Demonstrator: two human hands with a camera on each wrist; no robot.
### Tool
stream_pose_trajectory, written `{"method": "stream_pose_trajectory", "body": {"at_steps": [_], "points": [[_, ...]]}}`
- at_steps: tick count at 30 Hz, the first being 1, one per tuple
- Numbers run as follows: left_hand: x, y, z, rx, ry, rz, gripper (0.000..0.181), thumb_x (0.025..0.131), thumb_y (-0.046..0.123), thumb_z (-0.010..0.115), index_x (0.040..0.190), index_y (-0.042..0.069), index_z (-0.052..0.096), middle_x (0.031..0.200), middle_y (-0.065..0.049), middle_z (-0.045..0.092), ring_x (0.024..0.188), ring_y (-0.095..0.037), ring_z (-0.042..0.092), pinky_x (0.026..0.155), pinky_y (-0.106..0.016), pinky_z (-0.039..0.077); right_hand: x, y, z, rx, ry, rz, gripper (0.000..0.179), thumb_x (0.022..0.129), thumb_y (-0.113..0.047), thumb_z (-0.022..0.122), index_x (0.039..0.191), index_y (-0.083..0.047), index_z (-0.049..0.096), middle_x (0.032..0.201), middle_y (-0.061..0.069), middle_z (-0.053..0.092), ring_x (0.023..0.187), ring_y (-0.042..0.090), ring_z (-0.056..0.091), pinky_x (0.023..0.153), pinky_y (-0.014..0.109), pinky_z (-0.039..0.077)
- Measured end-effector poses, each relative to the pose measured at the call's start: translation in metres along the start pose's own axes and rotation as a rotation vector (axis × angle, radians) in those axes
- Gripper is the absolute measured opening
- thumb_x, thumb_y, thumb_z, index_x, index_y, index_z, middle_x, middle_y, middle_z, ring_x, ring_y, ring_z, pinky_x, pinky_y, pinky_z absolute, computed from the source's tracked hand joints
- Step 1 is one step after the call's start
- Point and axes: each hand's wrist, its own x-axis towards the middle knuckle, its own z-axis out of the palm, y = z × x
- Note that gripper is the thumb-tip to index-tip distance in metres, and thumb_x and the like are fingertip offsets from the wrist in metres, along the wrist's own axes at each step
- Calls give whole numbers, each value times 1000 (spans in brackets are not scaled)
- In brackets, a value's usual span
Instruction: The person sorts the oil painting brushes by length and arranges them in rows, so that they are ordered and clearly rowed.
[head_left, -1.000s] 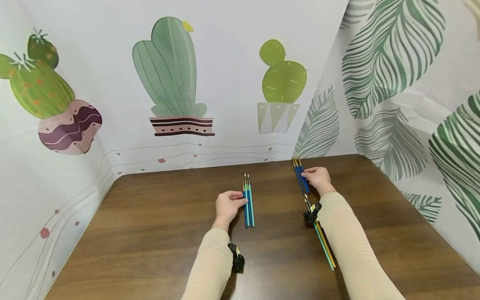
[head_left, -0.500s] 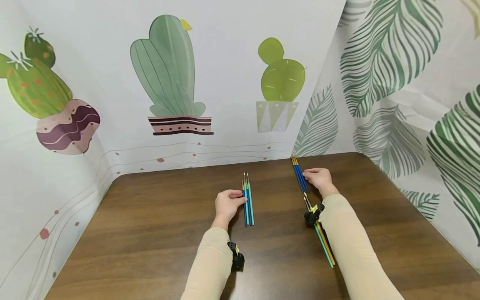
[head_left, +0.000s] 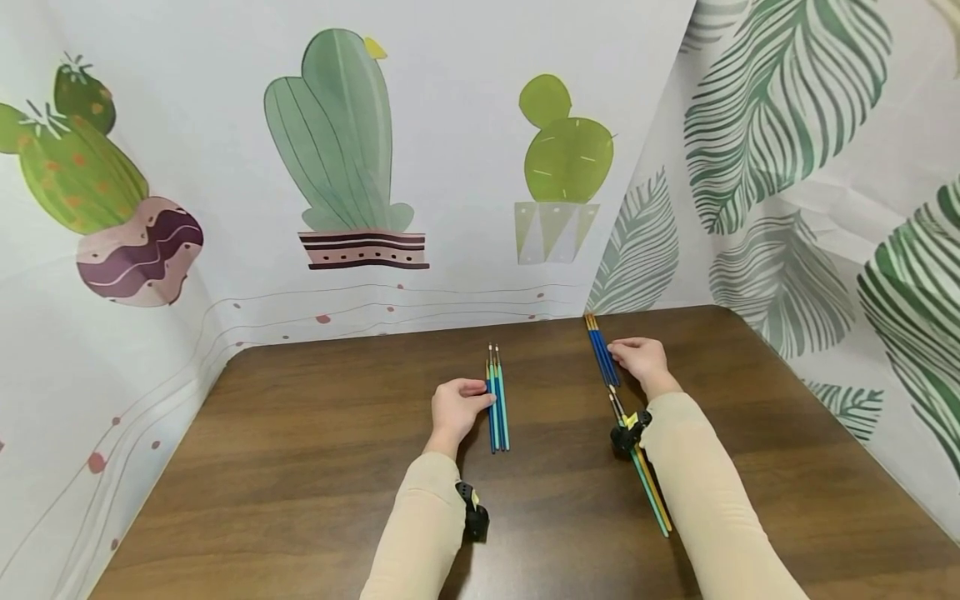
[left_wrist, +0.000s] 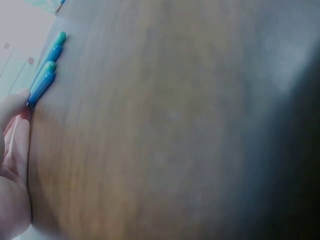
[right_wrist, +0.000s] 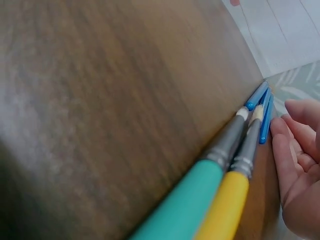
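Observation:
In the head view my left hand (head_left: 455,410) rests on the table at the left side of a row of several slim paintbrushes (head_left: 498,412) with blue and mint-green handles, bristles pointing away. Its thumb and fingertips are right at the leftmost blue handle. The left wrist view shows the handle ends (left_wrist: 44,89) beside that hand (left_wrist: 15,150). My right hand (head_left: 639,360) lies just right of several blue paintbrushes (head_left: 602,354) at the table's far edge, fingertips close to the handles. In the right wrist view this hand (right_wrist: 300,155) has nothing between its loosely bent fingers.
Under my right wrist lie a mint-green paintbrush (head_left: 654,500) and a yellow paintbrush (head_left: 657,492), their tips near the blue handles' ends. Brown wooden table (head_left: 315,467); a printed cloth (head_left: 457,167) with cacti and leaves hangs behind its far edge.
My right hand has shifted slightly right, away from the blue paintbrushes, which now lie closer side by side. The left hand and its row of paintbrushes have stayed put.

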Motion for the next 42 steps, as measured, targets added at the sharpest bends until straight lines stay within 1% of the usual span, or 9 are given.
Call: {"method": "stream_pose_trajectory", "body": {"at_steps": [7,12,15,17,21,26,31,36,42], "points": [[0,1,3,-14,-5,2,26,75,9,79,99,1,71,96,-13,73,89,-23,71,81,-34,56,-4,-4,-3,-26,11,20,39,92,-21,59,119,7,61,94,7,69,70,-3,58,66,14,51],[0,2,4,-10,-8,6,25,75,10,79,98,2,72,96,-13,73,89,-22,71,80,-34,56,-8,-10,-8,3,7,18,44,94,-24,55,123,8,56,111,21,66,76,5,62,66,16,53],[1,3,4,-4,-3,9,25,75,11,79,97,2,72,95,-12,73,88,-22,71,80,-34,55,-9,-13,-9,21,27,26,45,94,-26,53,125,6,56,120,25,62,79,8,63,64,17,54],[1,4,4,7,0,16,25,76,11,79,97,2,72,95,-12,73,88,-22,71,80,-34,55,-9,-16,-9,41,49,26,44,94,-26,53,125,5,56,122,26,61,79,8,64,62,17,54],[2,4,3,15,4,12,25,76,12,79,98,3,72,96,-12,73,89,-22,71,81,-34,55,-12,-21,-5,67,66,7,43,93,-25,55,124,4,58,117,24,64,77,7,64,61,18,54],[1,2,2,19,9,-13,24,77,13,78,98,4,72,96,-11,73,89,-21,70,82,-35,55,-20,-27,6,67,15,-23,42,94,-24,54,122,7,58,110,22,66,72,4,63,63,21,56],[-1,1,2,25,6,-22,24,77,14,78,98,5,72,96,-10,73,89,-20,71,82,-34,55,-33,-33,23,86,-64,-45,38,94,-20,52,119,9,58,105,21,68,67,1,63,60,20,55],[0,1,1,20,15,-5,24,76,14,79,97,4,72,94,-10,73,88,-20,70,80,-34,55,-45,-39,43,121,-162,-52,37,95,-17,51,119,10,58,108,25,66,74,7,66,62,21,56],[0,-1,0,26,25,0,24,75,14,79,96,4,73,93,-10,74,88,-19,70,80,-34,55,-58,-44,66,160,-236,-28,37,95,-16,51,120,11,56,114,29,62,81,12,68,66,24,57]]}}
